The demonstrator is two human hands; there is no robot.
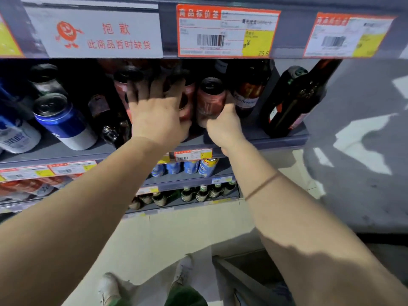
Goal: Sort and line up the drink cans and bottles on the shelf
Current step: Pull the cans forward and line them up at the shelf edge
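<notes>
A person reached both hands into the middle of a grey shelf stocked with beer, the sorting only part done. The left hand lay with fingers spread and fairly straight against a cluster of red cans, pressing on them rather than wrapping any one. The right hand gripped the lower body of a single red can standing just beside that cluster, fingers curled round its base. The red cans stood close together near the shelf front, but their row looked uneven. To the left, a blue-and-white can and a white can stood apart from them, with dark bottles between. To the right stood a Budweiser bottle and a tall dark bottle near the shelf's end. By the look of it, cans and bottles were still mixed, leaving much to group and square up.
</notes>
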